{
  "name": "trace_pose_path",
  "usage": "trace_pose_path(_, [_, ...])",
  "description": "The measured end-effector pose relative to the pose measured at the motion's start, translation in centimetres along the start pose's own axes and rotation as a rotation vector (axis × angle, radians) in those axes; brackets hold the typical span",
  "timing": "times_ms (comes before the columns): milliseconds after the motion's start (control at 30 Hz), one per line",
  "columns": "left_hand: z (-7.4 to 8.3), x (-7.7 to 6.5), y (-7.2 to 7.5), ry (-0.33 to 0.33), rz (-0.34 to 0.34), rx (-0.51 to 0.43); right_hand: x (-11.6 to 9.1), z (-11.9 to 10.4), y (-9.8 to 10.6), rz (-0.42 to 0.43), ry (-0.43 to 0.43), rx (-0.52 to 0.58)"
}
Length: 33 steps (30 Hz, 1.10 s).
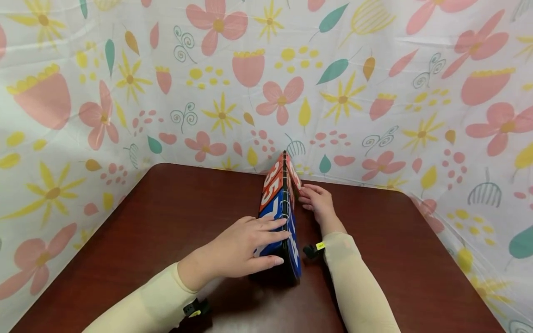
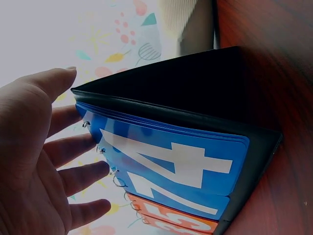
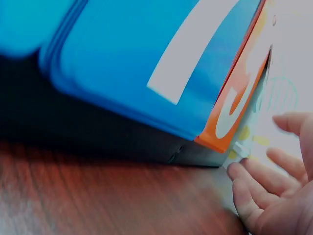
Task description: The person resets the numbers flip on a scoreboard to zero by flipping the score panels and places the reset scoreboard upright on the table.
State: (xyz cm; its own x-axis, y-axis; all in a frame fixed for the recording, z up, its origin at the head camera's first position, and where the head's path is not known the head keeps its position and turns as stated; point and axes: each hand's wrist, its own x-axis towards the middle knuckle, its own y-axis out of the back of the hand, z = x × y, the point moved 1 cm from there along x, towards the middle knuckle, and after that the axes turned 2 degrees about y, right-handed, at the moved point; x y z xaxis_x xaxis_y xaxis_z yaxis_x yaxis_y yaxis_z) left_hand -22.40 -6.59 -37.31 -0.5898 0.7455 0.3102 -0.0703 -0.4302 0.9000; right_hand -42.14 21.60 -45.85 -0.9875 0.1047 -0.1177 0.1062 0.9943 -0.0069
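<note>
A tent-shaped flip scoreboard [image 1: 272, 206] stands on the table, with blue and red number cards hung on rings along its top ridge. My left hand [image 1: 239, 245] lies over the near end of that ridge, fingers spread across the rings. In the left wrist view, the blue card [image 2: 181, 156] with a white 4 hangs beside the palm. Near the far end, my right hand [image 1: 317, 201] has its fingertips at the lower edge of a red card [image 1: 294, 175] tilted out from the right side. From the right wrist, the thumb shows apart from loosely bent fingers.
The dark wooden table [image 1: 200, 199] extends on both sides of the scoreboard. A flower-printed curtain [image 1: 258, 106] hangs behind the table's far edge and along its sides. A small black camera [image 1: 314, 251] is strapped at the right wrist, another [image 1: 196, 307] at the left.
</note>
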Motion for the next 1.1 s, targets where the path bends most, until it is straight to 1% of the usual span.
trace_pose_path(100, [-0.12,-0.11,-0.04,0.005,0.0,0.002,0.16,-0.13,0.27,0.037,-0.134,0.203])
trace_pose_path(167, [-0.14,0.0,-0.06,0.005,-0.002,0.0,0.29,-0.26,0.67,0.051,-0.218,0.316])
trace_pose_path(267, [-0.18,0.06,-0.07,0.008,-0.004,-0.004,0.51,-0.42,1.01,0.05,-0.297,0.407])
trace_pose_path(333, [-0.18,0.06,-0.06,0.012,-0.005,-0.006,0.6,-0.46,1.05,0.038,-0.322,0.421])
trace_pose_path(500, [-0.14,0.05,-0.12,0.018,-0.008,-0.009,0.69,-0.37,0.78,0.013,-0.312,0.395])
trace_pose_path(700, [-0.12,0.1,-0.26,0.019,-0.013,-0.011,0.7,-0.17,0.57,-0.007,-0.241,0.313])
trace_pose_path(867, [-0.12,0.19,-0.31,0.021,-0.01,-0.007,0.84,-0.34,0.5,-0.038,-0.19,0.288])
trace_pose_path(967, [-0.11,0.25,-0.32,0.026,-0.013,-0.012,0.95,-0.53,0.6,-0.055,-0.18,0.286])
trace_pose_path(1100, [-0.06,0.35,-0.36,0.033,-0.027,-0.027,1.0,-0.52,1.01,-0.072,-0.197,0.295])
